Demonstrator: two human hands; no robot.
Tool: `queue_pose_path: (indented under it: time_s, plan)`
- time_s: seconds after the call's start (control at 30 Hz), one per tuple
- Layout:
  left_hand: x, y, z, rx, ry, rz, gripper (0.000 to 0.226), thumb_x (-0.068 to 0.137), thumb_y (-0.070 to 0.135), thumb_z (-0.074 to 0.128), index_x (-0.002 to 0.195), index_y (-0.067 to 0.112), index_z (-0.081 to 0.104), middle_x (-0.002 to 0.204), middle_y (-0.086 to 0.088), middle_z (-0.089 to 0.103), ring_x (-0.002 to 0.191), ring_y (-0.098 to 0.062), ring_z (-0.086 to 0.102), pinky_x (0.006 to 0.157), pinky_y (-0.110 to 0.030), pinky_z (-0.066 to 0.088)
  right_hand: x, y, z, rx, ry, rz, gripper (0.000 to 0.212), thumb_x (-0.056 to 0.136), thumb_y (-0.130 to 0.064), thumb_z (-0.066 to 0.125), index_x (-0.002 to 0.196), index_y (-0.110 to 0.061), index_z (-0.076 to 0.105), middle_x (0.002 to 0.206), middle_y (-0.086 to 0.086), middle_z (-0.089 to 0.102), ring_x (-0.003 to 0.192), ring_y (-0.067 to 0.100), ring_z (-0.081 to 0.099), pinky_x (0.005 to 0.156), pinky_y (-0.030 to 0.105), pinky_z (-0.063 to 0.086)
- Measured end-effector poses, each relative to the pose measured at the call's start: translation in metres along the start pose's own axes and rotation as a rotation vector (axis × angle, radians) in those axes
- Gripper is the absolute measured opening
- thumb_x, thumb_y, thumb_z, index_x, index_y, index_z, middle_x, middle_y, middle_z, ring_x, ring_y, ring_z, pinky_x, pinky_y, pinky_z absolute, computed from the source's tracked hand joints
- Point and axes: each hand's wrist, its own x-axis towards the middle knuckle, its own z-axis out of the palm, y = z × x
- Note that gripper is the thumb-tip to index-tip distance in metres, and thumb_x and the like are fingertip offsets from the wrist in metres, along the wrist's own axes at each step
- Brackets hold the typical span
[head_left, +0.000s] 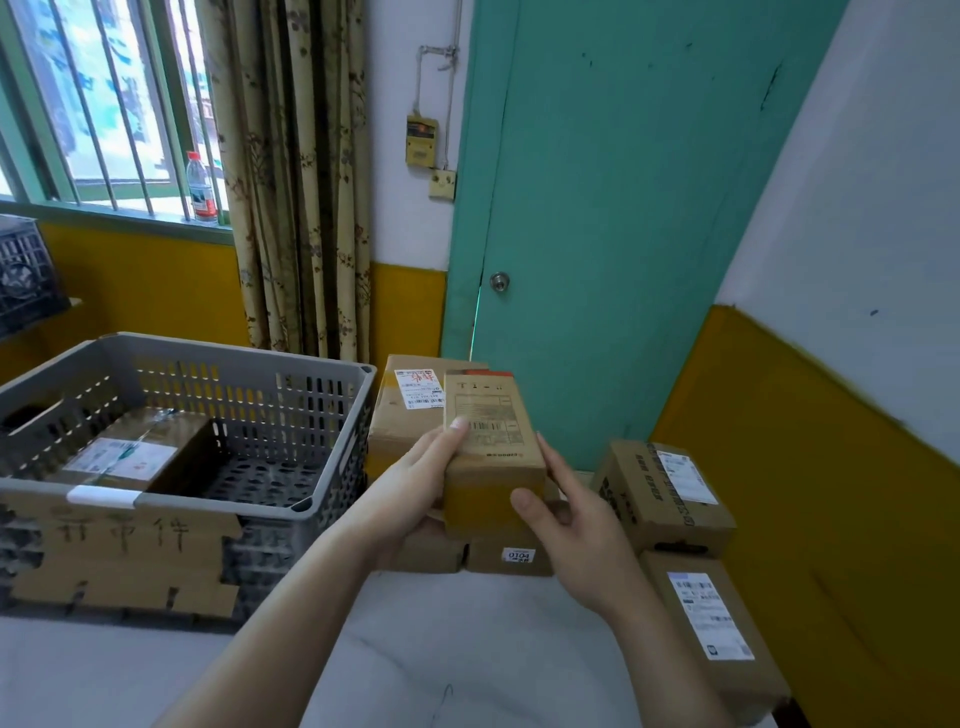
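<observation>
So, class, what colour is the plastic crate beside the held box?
The crate is grey, with slotted walls; head view shows it best.

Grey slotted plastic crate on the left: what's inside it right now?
One brown cardboard parcel with a white label lies at the left of the grey slotted plastic crate. The visible floor to its right is bare. The near strip is hidden behind the front wall.

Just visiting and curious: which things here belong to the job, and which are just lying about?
Job: small box, held by left hand and right hand; probably the grey crate.
Lying about: water bottle, curtain, door.
</observation>
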Motion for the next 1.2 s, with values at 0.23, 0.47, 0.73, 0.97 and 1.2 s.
queue_pose_path:
  time_s: [0.23, 0.47, 0.73, 0.97, 1.2]
  plan:
    - [-0.007, -0.004, -0.006, 0.307, -0.144, 0.259, 0.083, 0.083, 0.075, 0.062, 0.155, 0.041, 0.038, 0.143, 0.018, 0.059, 0.12, -0.002, 0.064, 0.099, -0.029, 0.058, -0.001, 0.006, -0.006, 0.085, 0.104, 0.002, 0.05, 0.095, -0.054, 0.06, 0.143, -0.043, 0.055, 0.126, -0.02, 0.07, 0.107, 0.011, 0.073, 0.087, 0.04, 0.064]
    - [-0.004, -0.008, 0.0, 0.375, 0.016, 0.344, 0.075, 0.083, 0.07, 0.054, 0.145, 0.029, 0.055, 0.127, 0.015, 0.069, 0.109, 0.001, 0.069, 0.083, -0.017, 0.058, -0.005, 0.005, -0.002, 0.066, 0.073, 0.026, 0.048, 0.097, -0.049, 0.062, 0.142, -0.036, 0.053, 0.118, -0.009, 0.074, 0.102, 0.02, 0.074, 0.083, 0.05, 0.063]
    - [-0.005, -0.011, -0.002, 0.445, -0.023, 0.365, 0.057, 0.086, 0.062, 0.063, 0.133, 0.031, 0.06, 0.106, 0.022, 0.075, 0.092, 0.002, 0.072, 0.071, -0.015, 0.056, -0.006, -0.002, 0.0, 0.022, 0.143, -0.006, 0.04, 0.095, -0.051, 0.062, 0.134, -0.041, 0.058, 0.108, -0.017, 0.075, 0.086, 0.021, 0.076, 0.077, 0.049, 0.064]
    - [-0.004, -0.006, -0.002, 0.501, 0.147, 0.332, 0.063, 0.08, 0.081, 0.051, 0.114, 0.032, 0.068, 0.1, 0.012, 0.076, 0.085, -0.009, 0.074, 0.077, -0.029, 0.061, -0.01, -0.007, 0.0, -0.102, 0.099, -0.054, 0.071, 0.076, -0.087, 0.057, 0.139, -0.056, 0.05, 0.119, -0.026, 0.068, 0.1, 0.001, 0.068, 0.08, 0.021, 0.059]
    - [-0.007, -0.004, 0.004, 0.602, 0.147, 0.41, 0.058, 0.076, 0.09, 0.038, 0.081, 0.037, 0.062, 0.093, 0.01, 0.061, 0.09, -0.008, 0.061, 0.071, -0.023, 0.044, -0.007, -0.006, -0.007, -0.258, 0.371, -0.095, 0.053, 0.087, -0.074, 0.048, 0.092, -0.027, 0.072, 0.08, -0.011, 0.069, 0.081, 0.004, 0.063, 0.063, 0.033, 0.054]
